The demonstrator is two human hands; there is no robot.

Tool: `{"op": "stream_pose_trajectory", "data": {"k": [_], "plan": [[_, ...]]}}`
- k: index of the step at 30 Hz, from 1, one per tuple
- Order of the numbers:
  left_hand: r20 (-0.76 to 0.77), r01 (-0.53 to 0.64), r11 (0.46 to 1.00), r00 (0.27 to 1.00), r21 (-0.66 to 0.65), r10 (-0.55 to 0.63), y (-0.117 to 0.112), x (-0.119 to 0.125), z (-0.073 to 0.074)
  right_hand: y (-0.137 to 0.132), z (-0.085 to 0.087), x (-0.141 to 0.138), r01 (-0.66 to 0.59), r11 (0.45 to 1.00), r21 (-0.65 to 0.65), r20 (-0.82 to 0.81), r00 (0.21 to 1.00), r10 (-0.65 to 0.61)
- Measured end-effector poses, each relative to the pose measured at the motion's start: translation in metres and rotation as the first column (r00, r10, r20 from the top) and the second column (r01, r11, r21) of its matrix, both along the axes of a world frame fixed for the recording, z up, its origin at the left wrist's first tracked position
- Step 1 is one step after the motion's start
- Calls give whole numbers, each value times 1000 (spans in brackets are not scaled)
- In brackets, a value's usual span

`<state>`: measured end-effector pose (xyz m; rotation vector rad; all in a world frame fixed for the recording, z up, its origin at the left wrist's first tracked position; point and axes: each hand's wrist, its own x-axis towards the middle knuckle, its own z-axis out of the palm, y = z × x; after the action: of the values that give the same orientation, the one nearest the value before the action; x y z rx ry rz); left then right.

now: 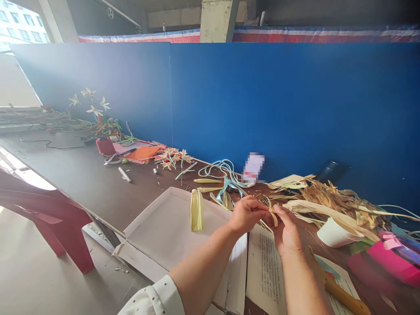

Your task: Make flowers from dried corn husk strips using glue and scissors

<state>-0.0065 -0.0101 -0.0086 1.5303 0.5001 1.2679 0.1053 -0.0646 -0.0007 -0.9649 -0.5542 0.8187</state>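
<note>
My left hand (245, 214) and my right hand (286, 231) meet over the table, fingers pinched together on a thin strip of dried straw-coloured leaf (273, 211). The strip curls between both sets of fingertips. Just beyond them lies a heap of dried husk leaves (331, 199). A folded yellow leaf bundle (196, 210) stands on a flattened white cardboard box (164, 232) to the left of my hands. Under my right wrist lies a printed paper sheet (264, 271).
A blue partition (278, 109) backs the dark table (82, 175). Light blue and green ribbon (223, 173), a white cup (333, 234), pink tape rolls (387, 258), straw flowers (172, 157), coloured paper (142, 152) and a flower arrangement (93, 109) lie along it. A red plastic chair (49, 214) stands at left.
</note>
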Motion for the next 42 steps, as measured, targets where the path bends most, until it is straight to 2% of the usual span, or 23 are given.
{"op": "stream_pose_trajectory", "data": {"k": [8,12,18,23,28,31,36,42], "plan": [[95,32,998,995,-53,-27,1,1,0,-2,8,-7,27,999,-45,-103,994,-32],[157,68,991,986,-118,-49,0,2,1,-2,9,-8,15,998,-62,-103,994,-21],[166,133,977,981,-167,-105,5,3,-5,-2,7,-6,11,999,-49,-37,999,-13],[147,164,975,979,-149,-142,8,3,-6,-3,8,-6,-5,999,-43,1,1000,5],[162,246,962,961,-121,-226,6,3,-3,-6,11,-9,-31,994,-100,29,999,34],[132,301,944,950,-132,-284,7,2,-5,-6,11,-9,-48,995,-91,36,998,52],[87,325,943,944,-79,-318,12,3,-11,-6,11,-7,-70,996,-61,42,996,72],[79,335,940,941,-63,-329,12,2,-11,-7,13,-9,-13,994,-106,86,996,23]]}}
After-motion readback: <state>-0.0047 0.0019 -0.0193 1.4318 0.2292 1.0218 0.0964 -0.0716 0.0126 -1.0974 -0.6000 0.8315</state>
